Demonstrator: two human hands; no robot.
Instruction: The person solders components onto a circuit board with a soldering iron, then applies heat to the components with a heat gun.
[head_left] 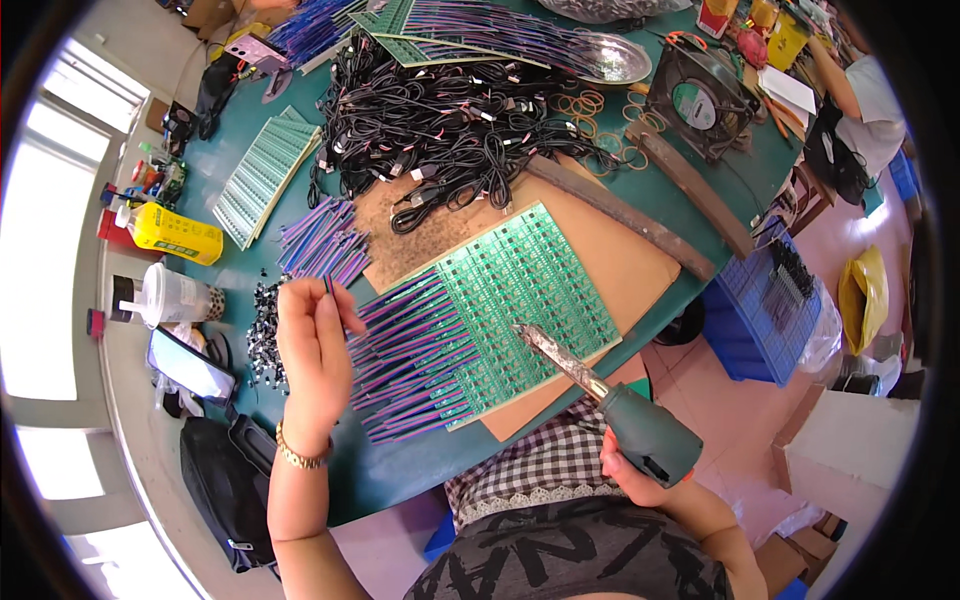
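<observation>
My right hand [640,470] is wrapped round the thick dark-green handle of a soldering iron [655,435]. Its grey metal tip points up and left over a green circuit board panel [530,300] covered in rows of small repeated circuits. Many purple, blue and black wires [415,355] run out from the panel's left edge in a dense row. To the left of those wires, my left hand [318,335] is raised with its fingers pinched together; a short dark wire end shows at the fingertips. A loose bundle of similar wires [325,240] lies just beyond that hand.
The panel rests on brown cardboard [630,255] on a green table. Tangled black cables [420,120], a stack of green panels [268,175], small black parts [268,335], a lidded cup [170,295], a phone [192,365], metal bars [620,215] and a fan [700,100] surround it. Another person sits at far right.
</observation>
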